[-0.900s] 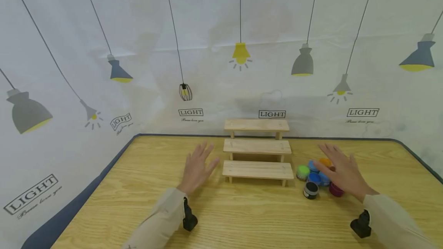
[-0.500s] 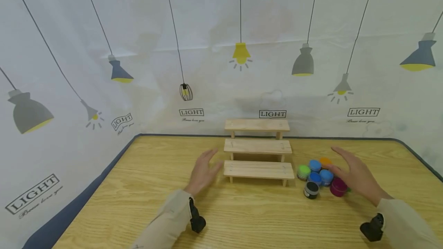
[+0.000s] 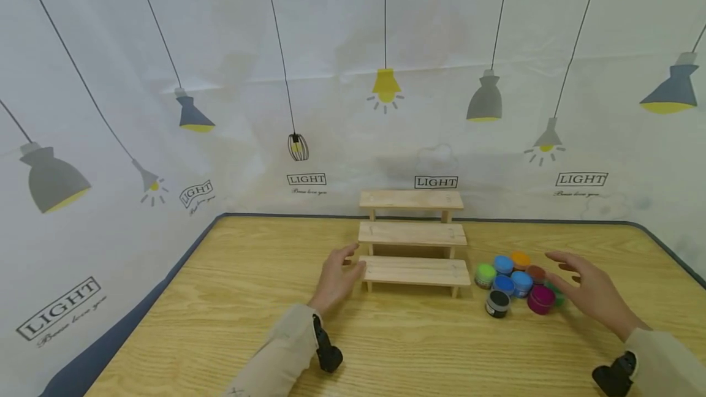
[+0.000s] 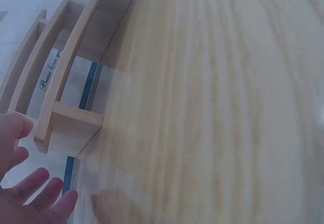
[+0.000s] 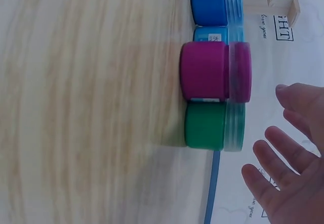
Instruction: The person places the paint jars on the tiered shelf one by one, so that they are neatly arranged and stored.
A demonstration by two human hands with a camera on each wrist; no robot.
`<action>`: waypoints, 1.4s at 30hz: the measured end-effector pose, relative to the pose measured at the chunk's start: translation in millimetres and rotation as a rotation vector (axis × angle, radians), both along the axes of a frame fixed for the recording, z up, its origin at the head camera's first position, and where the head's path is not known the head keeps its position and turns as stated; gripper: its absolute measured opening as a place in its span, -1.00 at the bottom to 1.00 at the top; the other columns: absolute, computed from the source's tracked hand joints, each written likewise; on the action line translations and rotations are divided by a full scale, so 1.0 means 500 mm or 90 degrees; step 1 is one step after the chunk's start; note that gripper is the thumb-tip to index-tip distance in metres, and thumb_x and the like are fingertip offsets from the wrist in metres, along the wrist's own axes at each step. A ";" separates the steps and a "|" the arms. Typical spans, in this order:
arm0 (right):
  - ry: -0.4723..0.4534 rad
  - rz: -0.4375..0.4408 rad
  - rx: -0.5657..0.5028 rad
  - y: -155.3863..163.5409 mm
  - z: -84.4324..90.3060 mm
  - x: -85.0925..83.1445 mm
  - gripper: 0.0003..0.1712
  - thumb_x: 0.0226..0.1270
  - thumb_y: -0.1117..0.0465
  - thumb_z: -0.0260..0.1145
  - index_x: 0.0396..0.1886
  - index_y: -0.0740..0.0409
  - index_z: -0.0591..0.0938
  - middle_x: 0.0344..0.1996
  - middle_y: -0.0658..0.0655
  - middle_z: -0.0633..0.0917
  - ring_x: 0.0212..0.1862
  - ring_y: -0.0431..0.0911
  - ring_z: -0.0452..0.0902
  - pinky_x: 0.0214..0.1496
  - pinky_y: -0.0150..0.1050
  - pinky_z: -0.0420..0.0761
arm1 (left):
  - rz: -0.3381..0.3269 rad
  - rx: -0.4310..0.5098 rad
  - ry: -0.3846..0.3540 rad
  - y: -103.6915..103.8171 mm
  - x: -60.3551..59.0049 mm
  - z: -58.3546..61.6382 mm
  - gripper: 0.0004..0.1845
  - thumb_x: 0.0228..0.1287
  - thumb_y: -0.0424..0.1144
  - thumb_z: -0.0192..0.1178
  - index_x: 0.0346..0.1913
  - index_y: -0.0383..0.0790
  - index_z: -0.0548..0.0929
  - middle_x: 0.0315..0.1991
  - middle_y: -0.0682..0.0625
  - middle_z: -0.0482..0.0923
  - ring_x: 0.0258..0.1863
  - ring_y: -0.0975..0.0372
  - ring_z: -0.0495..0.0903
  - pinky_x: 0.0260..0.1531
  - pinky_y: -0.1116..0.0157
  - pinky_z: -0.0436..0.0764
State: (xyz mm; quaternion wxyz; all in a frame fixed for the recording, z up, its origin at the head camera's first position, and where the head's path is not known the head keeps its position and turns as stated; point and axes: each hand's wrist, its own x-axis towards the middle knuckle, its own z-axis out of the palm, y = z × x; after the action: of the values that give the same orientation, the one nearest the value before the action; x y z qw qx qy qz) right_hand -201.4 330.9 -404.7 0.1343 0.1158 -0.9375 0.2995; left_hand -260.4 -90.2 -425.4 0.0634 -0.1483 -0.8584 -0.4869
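1. At eight o'clock of the stand (image 3: 412, 234), there's my left hand (image 3: 335, 280), fingers loose and parted, thumb beside the bottom step (image 3: 415, 271); whether they touch, I can't tell.
2. Round at four o'clock of the stand, the pots (image 3: 521, 283) crowd together on the table (image 3: 419, 342): orange pot (image 3: 520, 260) at the group's twelve, black pot (image 3: 497, 303) at eight, purple pot (image 3: 541, 299) at four!
3. Out at three o'clock of the pots, my right hand (image 3: 598, 294) hangs wide, near the dark green pot (image 5: 205, 126).
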 end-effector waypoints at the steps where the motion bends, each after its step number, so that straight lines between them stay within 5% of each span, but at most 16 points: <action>1: -0.004 -0.003 0.001 0.002 -0.003 0.001 -0.52 0.29 0.25 0.17 0.10 0.48 0.36 0.04 0.52 0.36 -0.05 0.36 0.34 -0.16 0.24 0.38 | -0.002 0.003 0.002 0.002 0.000 0.000 -0.54 0.29 -0.23 0.07 0.22 -0.31 0.36 0.05 -0.28 0.35 -0.05 -0.04 0.41 -0.09 0.06 0.44; 24: -0.116 0.020 -0.042 0.030 -0.031 0.012 -0.51 0.35 0.18 0.09 0.13 0.46 0.35 0.01 0.50 0.43 -0.04 0.33 0.38 -0.19 0.06 0.50 | 0.018 0.072 -0.084 0.011 -0.023 -0.019 -0.68 0.30 -0.22 0.05 0.06 -0.27 0.53 -0.12 -0.15 0.47 -0.21 0.11 0.50 -0.29 0.24 0.53; 28: -0.120 0.023 -0.038 0.038 -0.036 0.008 -0.52 0.33 0.20 0.12 0.12 0.44 0.38 0.01 0.45 0.45 -0.11 -0.11 0.49 -0.21 -0.16 0.55 | 0.009 0.083 -0.086 0.011 -0.023 -0.015 -0.70 0.29 -0.23 0.06 0.02 -0.28 0.56 -0.16 -0.14 0.47 -0.28 0.13 0.50 -0.40 0.26 0.54; 32: -0.127 0.030 -0.046 0.042 -0.041 0.007 -0.54 0.31 0.24 0.14 0.11 0.47 0.38 -0.01 0.44 0.46 -0.24 -0.54 0.33 -0.28 -0.42 0.49 | 0.013 0.078 -0.090 0.012 -0.024 -0.013 -0.71 0.29 -0.23 0.08 0.01 -0.28 0.57 -0.17 -0.13 0.49 -0.28 0.15 0.51 -0.40 0.30 0.53; 42: -0.160 0.027 -0.053 0.044 -0.045 0.004 -0.48 0.27 0.27 0.18 0.13 0.51 0.33 0.01 0.49 0.43 -0.18 -0.39 0.40 -0.28 -0.45 0.48 | -0.005 0.103 -0.120 0.006 -0.029 -0.009 -0.69 0.25 -0.21 0.12 -0.02 -0.31 0.59 -0.17 -0.15 0.48 -0.29 0.12 0.51 -0.42 0.27 0.54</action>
State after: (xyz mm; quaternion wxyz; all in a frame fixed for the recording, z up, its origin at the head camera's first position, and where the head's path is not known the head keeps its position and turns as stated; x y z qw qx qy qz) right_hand -199.3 353.1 -427.1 0.0143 0.0913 -0.9311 0.3529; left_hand -274.7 -87.4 -429.8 -0.0078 -0.0995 -0.8181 -0.5663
